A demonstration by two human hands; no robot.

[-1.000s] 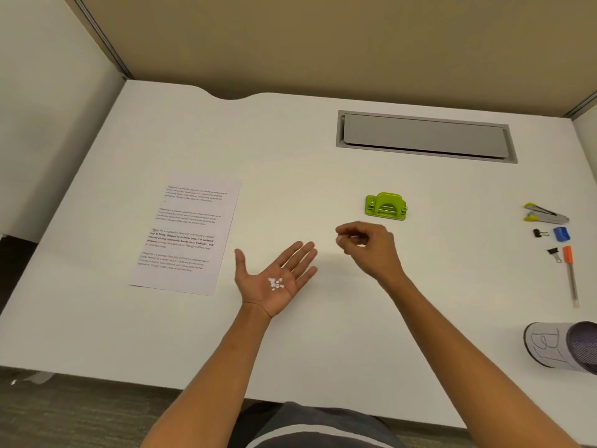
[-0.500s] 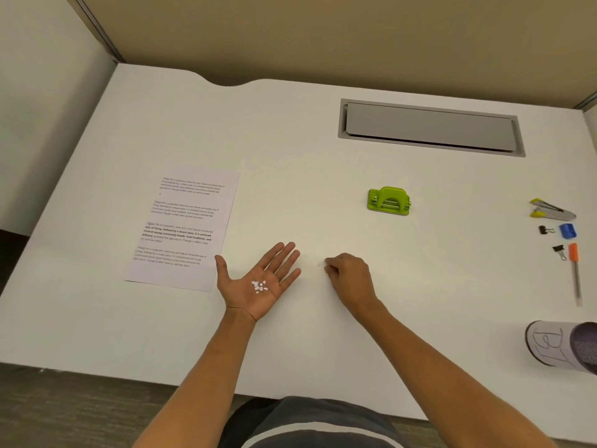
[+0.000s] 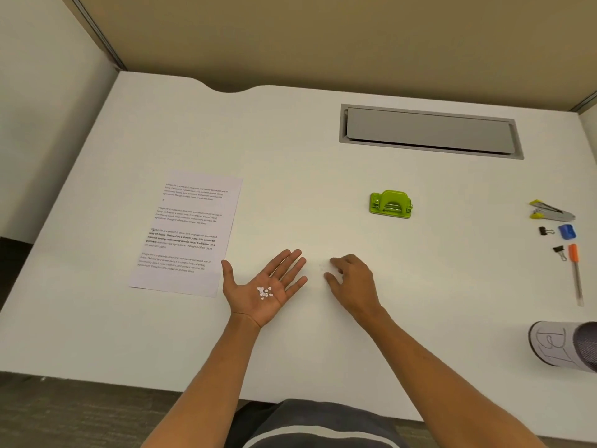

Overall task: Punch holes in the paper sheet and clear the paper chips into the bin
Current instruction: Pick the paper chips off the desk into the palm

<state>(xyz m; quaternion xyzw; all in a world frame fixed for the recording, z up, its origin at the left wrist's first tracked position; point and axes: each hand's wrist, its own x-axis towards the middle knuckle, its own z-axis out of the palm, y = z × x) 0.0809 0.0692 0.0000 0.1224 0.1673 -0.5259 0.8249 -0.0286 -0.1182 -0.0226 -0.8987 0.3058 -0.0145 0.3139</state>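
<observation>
My left hand (image 3: pixel 265 286) lies palm up on the white desk (image 3: pixel 290 150), fingers spread, with a small heap of white paper chips (image 3: pixel 265 292) resting in the palm. My right hand (image 3: pixel 352 282) sits knuckles up just to its right. Its thumb and curled fingers touch the desk a little apart, beside a few faint chips (image 3: pixel 322 267). The printed paper sheet (image 3: pixel 187 234) lies flat left of my left hand. The green hole punch (image 3: pixel 390 204) stands farther back. The bin (image 3: pixel 563 345), a grey cylinder with a handwritten label, lies on its side at the right edge.
A stapler (image 3: pixel 550 211), a blue sharpener (image 3: pixel 567 231), two black binder clips (image 3: pixel 546 231) and an orange-capped pen (image 3: pixel 576 273) lie along the right side. A grey cable hatch (image 3: pixel 429 130) is set into the desk at the back. Partition walls enclose the desk.
My right hand dropped from a raised pinch near the punch down onto the desk beside my left hand. The left palm stayed up with the chips.
</observation>
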